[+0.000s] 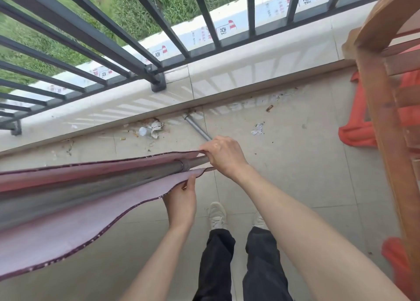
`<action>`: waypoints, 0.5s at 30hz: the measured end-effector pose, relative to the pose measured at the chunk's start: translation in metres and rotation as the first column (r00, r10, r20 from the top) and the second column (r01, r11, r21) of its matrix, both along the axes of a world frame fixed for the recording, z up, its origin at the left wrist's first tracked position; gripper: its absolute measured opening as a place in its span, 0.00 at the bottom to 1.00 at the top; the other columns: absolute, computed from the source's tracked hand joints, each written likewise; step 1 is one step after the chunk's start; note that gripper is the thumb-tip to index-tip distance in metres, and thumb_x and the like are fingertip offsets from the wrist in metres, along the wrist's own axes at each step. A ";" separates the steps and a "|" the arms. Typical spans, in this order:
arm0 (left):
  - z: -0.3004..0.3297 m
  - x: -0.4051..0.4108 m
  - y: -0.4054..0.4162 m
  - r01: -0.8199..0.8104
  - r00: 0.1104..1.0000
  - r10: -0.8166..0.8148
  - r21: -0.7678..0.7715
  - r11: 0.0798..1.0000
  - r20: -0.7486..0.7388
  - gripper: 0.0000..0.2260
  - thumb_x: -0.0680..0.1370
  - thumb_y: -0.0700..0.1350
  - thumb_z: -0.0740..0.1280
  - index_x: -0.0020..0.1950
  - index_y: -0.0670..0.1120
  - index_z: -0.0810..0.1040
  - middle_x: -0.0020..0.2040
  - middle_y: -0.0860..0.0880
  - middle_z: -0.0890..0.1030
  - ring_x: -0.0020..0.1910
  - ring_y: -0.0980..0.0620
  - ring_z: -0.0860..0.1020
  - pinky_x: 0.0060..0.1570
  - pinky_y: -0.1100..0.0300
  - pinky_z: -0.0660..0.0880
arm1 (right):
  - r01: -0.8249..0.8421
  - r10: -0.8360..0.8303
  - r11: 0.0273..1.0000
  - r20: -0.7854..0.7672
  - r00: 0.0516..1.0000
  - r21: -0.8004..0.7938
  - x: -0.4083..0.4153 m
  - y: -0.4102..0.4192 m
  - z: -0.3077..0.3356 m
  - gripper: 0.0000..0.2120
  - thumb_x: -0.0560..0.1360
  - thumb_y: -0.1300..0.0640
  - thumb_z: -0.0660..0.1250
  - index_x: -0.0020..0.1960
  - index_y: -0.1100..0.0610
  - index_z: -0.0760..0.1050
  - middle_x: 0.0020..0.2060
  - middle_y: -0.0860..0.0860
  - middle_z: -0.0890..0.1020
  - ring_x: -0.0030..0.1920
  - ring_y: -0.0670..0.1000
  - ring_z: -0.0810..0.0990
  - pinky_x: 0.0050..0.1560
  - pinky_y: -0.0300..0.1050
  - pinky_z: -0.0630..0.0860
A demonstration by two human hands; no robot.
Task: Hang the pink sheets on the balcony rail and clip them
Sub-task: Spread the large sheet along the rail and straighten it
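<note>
- Pink sheet (pixel 68 228) with a dark patterned hem hangs over a grey metal pole (pixel 95 182), one fold on each side of it.
- Left hand (pixel 180 201) pinches the near hem from below, thumb on top.
- Right hand (pixel 223 156) grips the far hem at the pole's end, fingers curled over it.
- Dark railing (pixel 109 39) runs along the ledge beyond, well apart from the sheet.
- Orange cloth (pixel 356 118) lies under a wooden chair (pixel 381 109) at right.
</note>
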State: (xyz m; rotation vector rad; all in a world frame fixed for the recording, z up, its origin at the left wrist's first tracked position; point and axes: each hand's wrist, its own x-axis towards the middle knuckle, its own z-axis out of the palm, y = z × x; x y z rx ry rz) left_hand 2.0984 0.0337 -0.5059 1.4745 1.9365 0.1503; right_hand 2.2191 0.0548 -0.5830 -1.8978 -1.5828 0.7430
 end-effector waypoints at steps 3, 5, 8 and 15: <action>-0.008 0.003 0.004 -0.044 0.999 0.043 0.016 0.999 0.020 0.08 0.77 0.44 0.63 0.45 0.43 0.81 0.48 0.45 0.83 0.53 0.46 0.79 0.56 0.54 0.70 | -0.002 -0.001 0.995 0.028 1.000 0.100 -0.001 -0.009 -0.007 0.08 0.58 0.65 0.74 0.30 0.54 0.79 0.27 0.47 0.82 0.29 0.54 0.77 0.28 0.37 0.72; -0.011 0.004 0.005 -0.063 0.998 0.063 0.013 0.998 0.018 0.09 0.77 0.44 0.63 0.45 0.42 0.81 0.46 0.47 0.83 0.50 0.47 0.80 0.49 0.58 0.69 | -0.013 0.016 0.984 -0.017 1.000 0.178 -0.011 -0.029 -0.010 0.06 0.61 0.65 0.73 0.35 0.55 0.81 0.33 0.47 0.84 0.33 0.54 0.79 0.31 0.40 0.75; -0.010 0.005 0.000 -0.032 0.999 0.032 0.003 0.999 0.036 0.08 0.77 0.44 0.62 0.45 0.43 0.80 0.45 0.48 0.83 0.47 0.48 0.80 0.47 0.56 0.71 | 0.087 -0.054 0.967 -0.140 0.989 0.241 -0.030 -0.050 -0.010 0.05 0.67 0.63 0.68 0.39 0.58 0.83 0.36 0.50 0.85 0.36 0.55 0.82 0.36 0.43 0.79; 0.009 0.018 0.004 0.090 0.993 -0.090 -0.009 0.996 -0.082 0.15 0.77 0.51 0.62 0.32 0.49 0.71 0.31 0.54 0.75 0.35 0.53 0.72 0.35 0.60 0.60 | 0.038 -0.060 0.997 -0.348 0.936 -0.069 -0.042 -0.061 -0.017 0.17 0.75 0.66 0.60 0.59 0.53 0.78 0.58 0.48 0.81 0.57 0.55 0.78 0.52 0.50 0.78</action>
